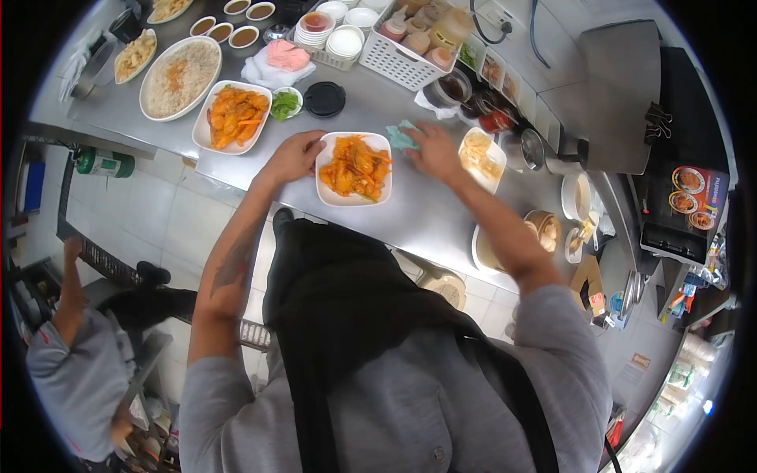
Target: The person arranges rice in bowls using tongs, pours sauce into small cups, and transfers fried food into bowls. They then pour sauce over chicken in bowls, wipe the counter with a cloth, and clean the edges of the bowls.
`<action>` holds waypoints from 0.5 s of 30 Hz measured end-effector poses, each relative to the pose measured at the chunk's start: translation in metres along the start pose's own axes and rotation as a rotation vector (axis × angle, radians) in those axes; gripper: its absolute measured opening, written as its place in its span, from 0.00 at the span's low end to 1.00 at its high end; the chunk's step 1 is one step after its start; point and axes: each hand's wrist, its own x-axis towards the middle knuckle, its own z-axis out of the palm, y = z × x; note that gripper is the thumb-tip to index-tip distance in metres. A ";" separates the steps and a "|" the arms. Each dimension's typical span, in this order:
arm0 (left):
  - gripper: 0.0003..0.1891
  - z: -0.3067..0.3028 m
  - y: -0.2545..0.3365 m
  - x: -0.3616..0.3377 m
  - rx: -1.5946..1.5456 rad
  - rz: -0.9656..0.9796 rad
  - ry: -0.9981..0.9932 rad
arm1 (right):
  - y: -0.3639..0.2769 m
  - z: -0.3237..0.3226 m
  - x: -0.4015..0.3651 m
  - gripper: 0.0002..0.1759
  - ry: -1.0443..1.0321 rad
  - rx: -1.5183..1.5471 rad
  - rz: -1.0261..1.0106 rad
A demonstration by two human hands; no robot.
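Curls grip of left hand (293,158) against left rim of square white plate (326,191), fingers bent and close together; cannot tell whether pinching it. Presses right hand (432,150) flat, fingers apart, on teal cloth (400,135) touching plate's far right corner. Sits mid-bench (426,217), near its front edge, heaped with orange sauced food. Judged stiff, breakable, weighty, rim possibly slick; best taken at opposite rims, kept level. Cloth soft, limp, light.

Square white plate (351,199) heaped with orange saucy fried pieces, sitting flat, pretty much full. Crumpled teal cloth (402,135) just off its corner at about 2 o'clock, half hidden.
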 end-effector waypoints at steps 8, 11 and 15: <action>0.19 -0.005 0.004 0.001 0.047 -0.015 0.018 | -0.014 -0.052 0.048 0.14 0.006 0.209 -0.099; 0.19 -0.005 0.001 0.001 0.028 -0.034 0.010 | -0.037 -0.061 0.063 0.10 0.007 0.163 -0.242; 0.18 -0.005 0.000 -0.001 0.041 -0.014 0.030 | -0.040 -0.039 0.075 0.10 -0.051 0.053 -0.513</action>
